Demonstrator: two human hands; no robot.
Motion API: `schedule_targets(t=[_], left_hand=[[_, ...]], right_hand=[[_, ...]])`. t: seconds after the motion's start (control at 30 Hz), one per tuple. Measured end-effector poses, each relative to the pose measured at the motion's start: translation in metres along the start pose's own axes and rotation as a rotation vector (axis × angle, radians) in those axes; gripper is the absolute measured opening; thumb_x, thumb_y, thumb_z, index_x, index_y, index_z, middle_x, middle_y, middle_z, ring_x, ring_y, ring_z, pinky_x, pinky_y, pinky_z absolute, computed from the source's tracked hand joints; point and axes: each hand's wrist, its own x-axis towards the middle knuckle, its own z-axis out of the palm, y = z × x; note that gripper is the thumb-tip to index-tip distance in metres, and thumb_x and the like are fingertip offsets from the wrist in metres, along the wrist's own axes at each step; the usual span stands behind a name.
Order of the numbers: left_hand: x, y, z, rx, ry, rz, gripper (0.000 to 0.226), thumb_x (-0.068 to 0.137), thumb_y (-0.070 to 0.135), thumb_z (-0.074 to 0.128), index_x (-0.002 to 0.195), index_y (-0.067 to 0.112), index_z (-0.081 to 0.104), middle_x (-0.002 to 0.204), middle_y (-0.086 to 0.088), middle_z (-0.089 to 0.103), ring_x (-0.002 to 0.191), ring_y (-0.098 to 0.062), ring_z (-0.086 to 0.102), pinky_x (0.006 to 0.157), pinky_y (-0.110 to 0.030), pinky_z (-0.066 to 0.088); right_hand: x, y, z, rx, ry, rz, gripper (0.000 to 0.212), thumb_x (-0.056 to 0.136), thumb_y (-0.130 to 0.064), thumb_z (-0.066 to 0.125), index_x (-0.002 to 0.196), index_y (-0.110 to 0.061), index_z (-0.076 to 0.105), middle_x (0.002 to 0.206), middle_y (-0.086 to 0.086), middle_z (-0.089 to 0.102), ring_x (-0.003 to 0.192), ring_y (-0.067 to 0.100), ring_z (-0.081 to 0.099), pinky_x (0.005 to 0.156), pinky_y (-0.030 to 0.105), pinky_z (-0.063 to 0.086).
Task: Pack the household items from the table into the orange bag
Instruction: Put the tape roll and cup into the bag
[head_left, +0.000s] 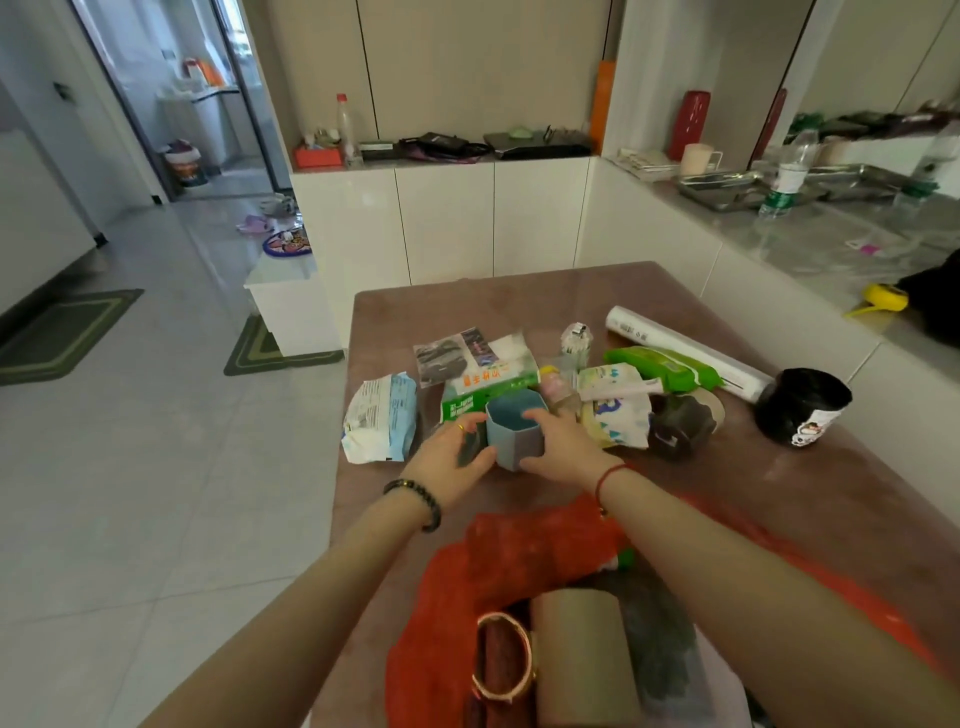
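A blue-grey faceted cup (511, 426) stands upright on the brown table (831, 483), mouth up. My right hand (561, 441) wraps its right side. My left hand (452, 457) presses its left side, with a small dark object under the fingers. The orange bag (498, 566) lies open at the table's near edge, holding a tan roll (582, 660) and a gold-rimmed round item (504, 654). Behind the cup lie a green-and-white box (488, 384), a white-blue packet (379, 415), a green wipes pack (660, 366), a white roll (685, 351) and a black bag roll (802, 405).
A dark ribbed cup (678, 426), a patterned pouch (615, 410) and a small clear jar (576, 340) crowd the table's middle. White cabinets stand behind. A grey counter (810, 244) with trays and a bottle runs along the right. Tiled floor with green mats lies to the left.
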Motion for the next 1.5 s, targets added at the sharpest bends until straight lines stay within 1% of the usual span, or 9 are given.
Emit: schedule_targets(t=[0.23, 0.43, 0.63, 0.73, 0.9, 1.03, 1.17, 1.3, 1.5], left_hand=[[0.027, -0.026, 0.027, -0.195, -0.087, -0.119, 0.061, 0.087, 0.03, 0.055, 0.14, 0.016, 0.028, 0.144, -0.008, 0.039, 0.131, -0.018, 0.038, 0.101, -0.024, 0.032], [0.03, -0.011, 0.016, -0.367, -0.129, -0.074, 0.092, 0.075, 0.026, 0.071, 0.144, 0.018, 0.01, 0.144, -0.006, 0.037, 0.123, -0.011, 0.04, 0.094, -0.018, 0.033], [-0.009, 0.075, -0.005, -0.632, -0.034, 0.293, 0.099, 0.06, 0.027, 0.082, 0.136, 0.027, 0.02, 0.123, 0.02, 0.047, 0.109, 0.012, 0.05, 0.08, -0.005, 0.046], [-0.048, 0.116, 0.005, -0.662, -0.149, 0.424, 0.096, 0.061, 0.028, 0.078, 0.135, 0.04, 0.017, 0.123, 0.034, 0.047, 0.116, 0.012, 0.047, 0.087, -0.005, 0.043], [-0.089, 0.128, 0.033, -0.402, -0.281, 0.388, 0.067, 0.069, 0.054, 0.057, 0.126, 0.052, 0.022, 0.126, 0.03, 0.045, 0.119, 0.011, 0.042, 0.101, -0.018, 0.039], [-0.076, 0.1, 0.051, 0.068, 0.002, 0.308, 0.056, 0.086, 0.046, 0.046, 0.138, 0.031, 0.029, 0.143, 0.006, 0.038, 0.133, -0.007, 0.032, 0.113, -0.028, 0.025], [-0.05, 0.08, 0.064, 0.531, -0.107, 0.019, 0.075, 0.083, 0.039, 0.054, 0.144, 0.025, 0.013, 0.142, -0.007, 0.044, 0.128, -0.024, 0.042, 0.108, -0.037, 0.033], [-0.043, 0.082, 0.071, 0.412, 0.005, -0.02, 0.035, 0.087, 0.029, 0.05, 0.122, 0.022, 0.053, 0.114, -0.01, 0.066, 0.108, -0.028, 0.058, 0.09, -0.035, 0.046], [-0.058, 0.091, 0.062, 0.111, 0.088, 0.131, 0.014, 0.087, 0.018, 0.055, 0.095, 0.019, 0.066, 0.082, -0.004, 0.071, 0.079, -0.017, 0.063, 0.075, -0.029, 0.049]], right_hand=[[0.029, 0.012, 0.027, 0.011, 0.072, 0.072, 0.025, 0.084, -0.021, 0.063, 0.105, -0.008, 0.058, 0.119, 0.017, 0.054, 0.108, 0.03, 0.053, 0.09, 0.032, 0.043], [-0.006, 0.002, -0.007, 0.188, 0.189, -0.16, 0.014, 0.082, -0.028, 0.067, 0.088, -0.019, 0.057, 0.095, 0.004, 0.05, 0.088, 0.017, 0.048, 0.074, 0.023, 0.033], [-0.109, -0.008, -0.078, 0.845, 0.38, -0.289, 0.038, 0.066, -0.045, 0.077, 0.092, -0.033, 0.053, 0.105, -0.008, 0.061, 0.101, 0.011, 0.062, 0.074, 0.025, 0.054], [-0.161, 0.002, -0.093, 0.91, 0.41, -0.294, 0.076, 0.057, -0.045, 0.079, 0.123, -0.037, 0.042, 0.117, -0.01, 0.061, 0.108, 0.007, 0.061, 0.083, 0.024, 0.054], [-0.222, 0.044, -0.083, 0.966, 0.312, -0.045, 0.073, 0.057, -0.05, 0.079, 0.12, -0.044, 0.042, 0.097, -0.009, 0.069, 0.084, 0.005, 0.069, 0.062, 0.021, 0.058], [-0.24, 0.068, -0.053, 0.833, 0.115, 0.21, 0.081, 0.045, -0.069, 0.059, 0.117, -0.038, 0.041, 0.093, -0.009, 0.064, 0.068, -0.001, 0.067, 0.051, 0.013, 0.049], [-0.219, 0.064, -0.018, 0.542, 0.121, 0.212, 0.088, 0.07, -0.068, 0.055, 0.141, -0.033, 0.016, 0.134, -0.003, 0.044, 0.116, 0.014, 0.051, 0.092, 0.028, 0.044], [-0.194, 0.048, 0.002, 0.131, 0.259, 0.087, 0.084, 0.088, -0.056, 0.041, 0.147, -0.022, -0.009, 0.149, 0.008, 0.022, 0.134, 0.027, 0.028, 0.108, 0.041, 0.032], [-0.207, 0.051, 0.012, -0.066, 0.04, 0.043, 0.094, 0.088, -0.051, 0.04, 0.144, -0.005, -0.019, 0.155, 0.018, 0.004, 0.14, 0.032, 0.014, 0.115, 0.042, 0.018]])
